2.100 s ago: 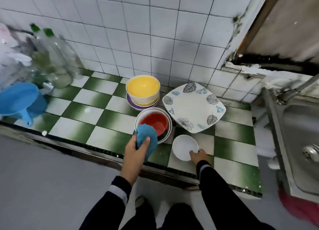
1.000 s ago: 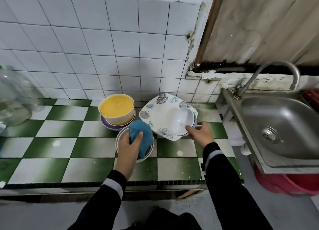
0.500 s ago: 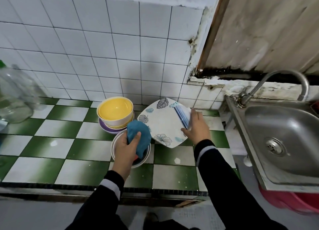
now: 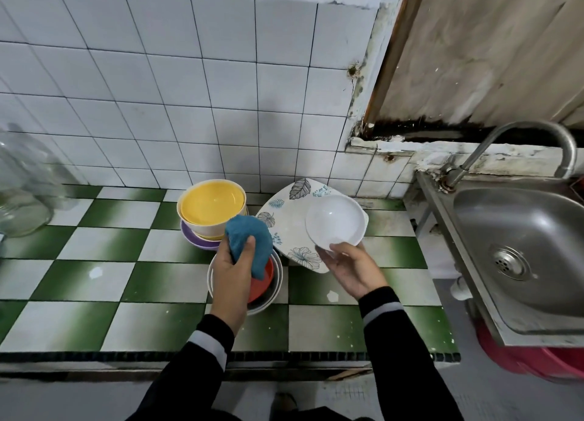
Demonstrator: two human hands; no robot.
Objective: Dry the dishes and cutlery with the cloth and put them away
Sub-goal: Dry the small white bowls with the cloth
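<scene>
My right hand (image 4: 352, 268) holds a small white bowl (image 4: 335, 223) by its lower rim, tilted with its inside facing me, above the counter. My left hand (image 4: 232, 276) grips a bunched blue cloth (image 4: 249, 242), hovering over a white bowl with a red bowl (image 4: 264, 283) nested inside. Behind the white bowl lies a square white plate with a leaf pattern (image 4: 284, 224). A yellow bowl (image 4: 211, 205) stands on a purple dish (image 4: 196, 238) at the back.
The green-and-white checked counter (image 4: 110, 272) runs left, with clear glass jars (image 4: 22, 196) at its far left. A steel sink (image 4: 524, 253) with a curved tap (image 4: 518, 145) is on the right, a red tub (image 4: 537, 357) beneath it. White tiled wall behind.
My right hand lifted the white bowl off the counter, raised it in front of the leaf plate and turned its inside toward me. The left hand with the cloth stayed over the red bowl.
</scene>
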